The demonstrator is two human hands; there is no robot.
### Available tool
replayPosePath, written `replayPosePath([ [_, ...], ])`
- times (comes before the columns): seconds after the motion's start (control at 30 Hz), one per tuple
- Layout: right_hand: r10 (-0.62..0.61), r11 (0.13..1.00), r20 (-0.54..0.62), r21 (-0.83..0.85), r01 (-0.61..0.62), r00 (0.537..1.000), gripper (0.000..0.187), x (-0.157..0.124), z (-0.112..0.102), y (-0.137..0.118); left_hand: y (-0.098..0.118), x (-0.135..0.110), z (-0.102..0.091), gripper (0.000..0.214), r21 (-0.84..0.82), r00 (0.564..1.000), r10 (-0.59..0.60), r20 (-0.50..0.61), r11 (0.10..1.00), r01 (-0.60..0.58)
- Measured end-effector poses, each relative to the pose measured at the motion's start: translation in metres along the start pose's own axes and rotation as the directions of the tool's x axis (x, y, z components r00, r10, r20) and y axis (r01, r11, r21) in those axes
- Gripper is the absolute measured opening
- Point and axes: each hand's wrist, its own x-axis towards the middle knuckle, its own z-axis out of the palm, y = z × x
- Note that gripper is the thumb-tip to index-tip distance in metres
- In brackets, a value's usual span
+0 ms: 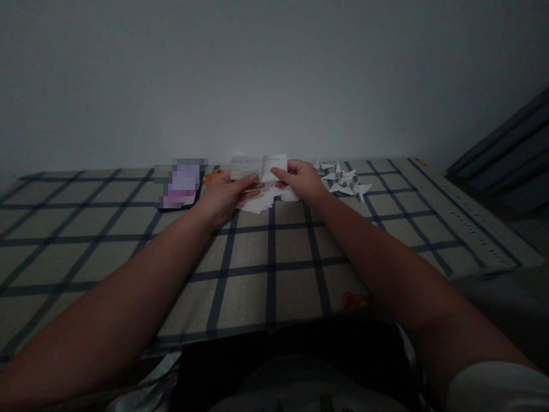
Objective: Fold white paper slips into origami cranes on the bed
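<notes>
Both my arms reach forward over a checked cloth (274, 257). My left hand (225, 194) and my right hand (300, 178) meet at a white sheet of paper (266, 167) held just above the cloth. Fingers of the left hand lie along the sheet's lower edge. The right hand pinches the sheet with thumb and fingers curled. Under the hands lies a loose pile of white paper sheets (259, 203).
Several folded white paper cranes (345, 180) lie to the right of my right hand. A phone with a lit screen (182, 186) rests left of my left hand. A plain wall stands behind. A dark panel (506, 154) leans at the far right.
</notes>
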Motion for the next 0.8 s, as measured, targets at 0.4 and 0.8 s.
replayPosePath([
  [0.4, 0.006, 0.977, -0.016, 0.212, -0.002, 1.000, 0.037, 0.0065, 0.0045, 0.0093, 0.0012, 0.0017, -0.0001, 0.023, 0.009, 0.997, 0.004, -0.082, 1.000, -0.003],
  [0.8, 0.092, 0.966, 0.101, 0.233, -0.113, 0.991, 0.021, 0.0014, 0.0049, 0.0036, 0.0016, 0.0041, -0.0037, 0.028, 0.035, 0.991, 0.053, -0.122, 0.998, -0.049],
])
